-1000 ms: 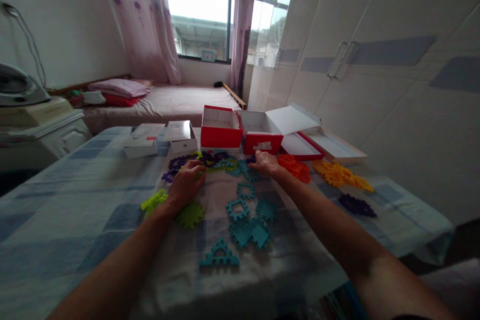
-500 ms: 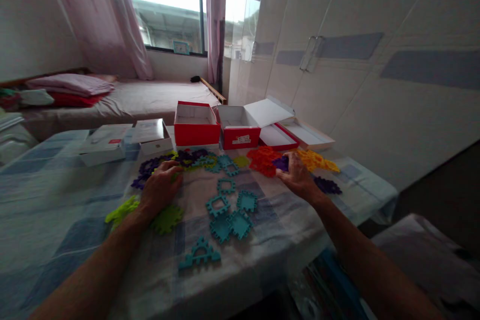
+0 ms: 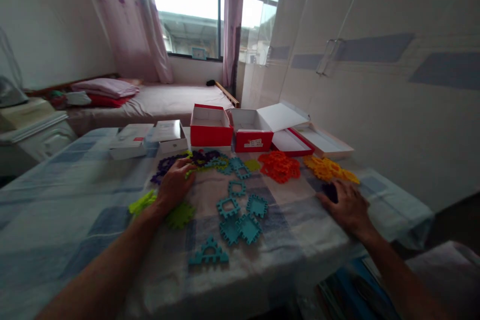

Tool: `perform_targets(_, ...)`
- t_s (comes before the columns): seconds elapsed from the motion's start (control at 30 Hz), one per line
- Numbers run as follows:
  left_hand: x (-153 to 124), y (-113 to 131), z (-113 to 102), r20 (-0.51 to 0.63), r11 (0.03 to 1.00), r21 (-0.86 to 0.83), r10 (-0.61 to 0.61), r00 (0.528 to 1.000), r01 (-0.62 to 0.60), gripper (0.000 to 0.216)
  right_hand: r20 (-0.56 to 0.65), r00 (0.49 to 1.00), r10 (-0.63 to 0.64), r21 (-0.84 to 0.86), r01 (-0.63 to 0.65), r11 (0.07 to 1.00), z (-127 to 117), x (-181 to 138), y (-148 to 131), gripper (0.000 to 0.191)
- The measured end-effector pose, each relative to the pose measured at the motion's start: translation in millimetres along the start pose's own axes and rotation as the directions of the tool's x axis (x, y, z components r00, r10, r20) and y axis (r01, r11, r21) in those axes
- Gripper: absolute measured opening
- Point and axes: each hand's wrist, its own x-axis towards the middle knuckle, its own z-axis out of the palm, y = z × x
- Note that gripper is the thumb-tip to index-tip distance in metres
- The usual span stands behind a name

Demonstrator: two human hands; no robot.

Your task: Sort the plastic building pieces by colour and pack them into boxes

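My left hand (image 3: 176, 182) is bent over the far-left heap, its fingertips closed on a lime-green interlocking tile (image 3: 189, 173). Purple tiles (image 3: 163, 166) lie beside and beyond that hand. To the right, my right hand (image 3: 348, 207) is low over the cloth, with a dark purple interlocking tile (image 3: 330, 192) between its thumb and fingers; the hand hides part of that spot. In the middle, several teal tiles (image 3: 257, 205) are spread out, some solid, some open frames. Nearer to me a teal arched piece (image 3: 209, 252) lies flat. Lime-green tiles (image 3: 180, 215) are partly under my left forearm.
An orange-red pile (image 3: 279, 166) and a yellow-orange pile (image 3: 330, 167) lie on the right half of the checked tablecloth (image 3: 123, 260). Behind them stand two red boxes (image 3: 212, 135) and flat lids (image 3: 324, 140). White boxes (image 3: 131, 140) are at the back left.
My right hand has moved right and towards me with the purple tile, from the orange-red pile to below the yellow-orange one. My left hand stays at its heap. The view has turned left.
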Motion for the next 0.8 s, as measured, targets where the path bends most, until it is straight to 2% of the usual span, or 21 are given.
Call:
perform_targets(0.1, 6, 8, -15, -0.078, 0.999, 0.022, -0.035, 0.996, 0.037, 0.026, -0.098, 0.993, -0.071, 0.137, 0.085, 0.987, -12, 18, -23, 0.059)
perform_targets(0.17, 10, 7, -27, -0.138, 0.994, 0.054, -0.081, 0.987, 0.090, 0.027, -0.109, 0.983, -0.150, 0.294, 0.176, 0.940, -24, 34, -55, 0.050)
perform_targets(0.23, 13, -3, -37, -0.195, 0.983, 0.090, -0.141, 0.971, 0.161, 0.027, -0.085, 0.959, -0.271, 0.449, 0.280, 0.849, -34, 49, -99, 0.042)
perform_targets(0.3, 14, -19, -42, -0.232, 0.961, 0.120, -0.218, 0.948, 0.250, 0.028, -0.032, 0.913, -0.407, 0.563, 0.353, 0.747, -34, 61, -147, 0.036)
perform_targets(0.37, 12, -39, -44, -0.228, 0.922, 0.140, -0.325, 0.918, 0.361, 0.029, -0.002, 0.850, -0.527, 0.629, 0.410, 0.660, -24, 71, -193, 0.035)
perform_targets(0.5, 4, -71, -40, -0.124, 0.825, 0.125, -0.538, 0.833, 0.551, 0.031, 0.139, 0.725, -0.675, 0.614, 0.471, 0.633, 4, 83, -260, 0.042)
perform_targets(0.57, 2, -79, -36, -0.095, 0.805, 0.112, -0.574, 0.813, 0.582, 0.031, 0.195, 0.686, -0.701, 0.589, 0.490, 0.643, 11, 84, -276, 0.042)
perform_targets(0.63, 1, -81, -30, -0.080, 0.810, 0.100, -0.572, 0.816, 0.577, 0.031, 0.218, 0.676, -0.704, 0.576, 0.493, 0.652, 12, 85, -283, 0.036)
perform_targets(0.7, 2, -81, -24, -0.065, 0.825, 0.080, -0.556, 0.829, 0.559, 0.031, 0.215, 0.684, -0.697, 0.574, 0.489, 0.657, 9, 87, -285, 0.031)
perform_targets(0.8, 4, -78, -18, -0.055, 0.843, 0.055, -0.533, 0.844, 0.536, 0.031, 0.196, 0.723, -0.663, 0.559, 0.473, 0.681, 6, 96, -292, 0.031)
